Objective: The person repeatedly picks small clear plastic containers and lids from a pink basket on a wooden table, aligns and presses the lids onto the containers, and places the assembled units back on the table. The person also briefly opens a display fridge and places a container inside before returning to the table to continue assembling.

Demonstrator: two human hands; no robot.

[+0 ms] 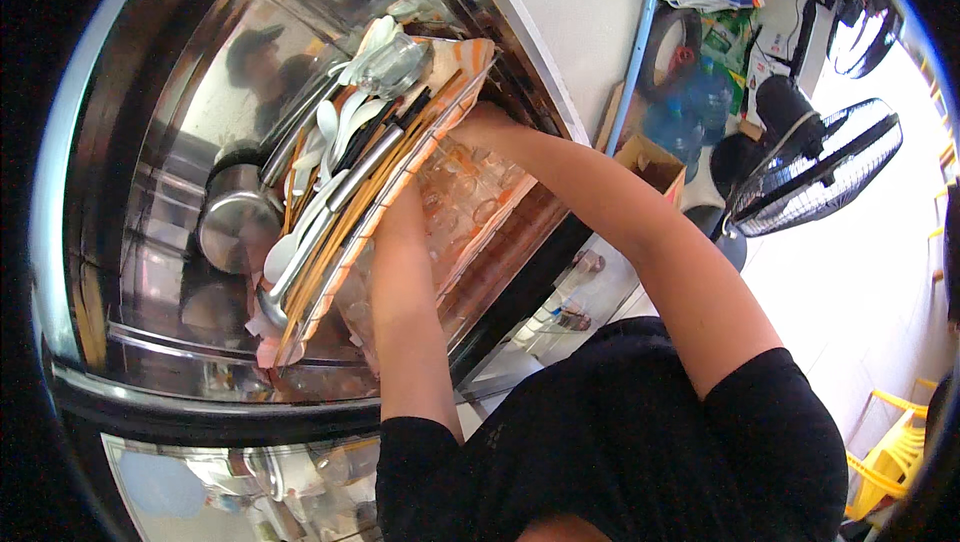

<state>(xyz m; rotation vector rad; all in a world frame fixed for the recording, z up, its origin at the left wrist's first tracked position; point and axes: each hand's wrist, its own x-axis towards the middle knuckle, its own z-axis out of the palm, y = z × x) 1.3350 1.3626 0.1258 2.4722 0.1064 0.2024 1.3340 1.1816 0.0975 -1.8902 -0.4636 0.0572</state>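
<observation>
A shallow tray [335, 267] with an orange-striped rim sits inside a shiny metal cabinet. It carries chopsticks [372, 192], white spoons [328, 124], long-handled metal utensils [345, 187] and a clear glass-like cup [395, 67]. My right hand [486, 124] meets the tray's right edge, its fingers hidden beyond the rim. From below, my left forearm [408, 312] runs up to the tray; the left hand itself is out of sight beneath it. Between my arms, beneath the rim, lie several clear rounded pieces [470, 197], like glasses, over an orange-tinted surface.
A round metal pot [238, 227] stands left of the tray. The cabinet's dark front edge [520, 302] crosses below my right arm. Off to the right are a black fan [820, 167], blue water bottles [690, 112], a cardboard box [650, 167] and a yellow chair [890, 452].
</observation>
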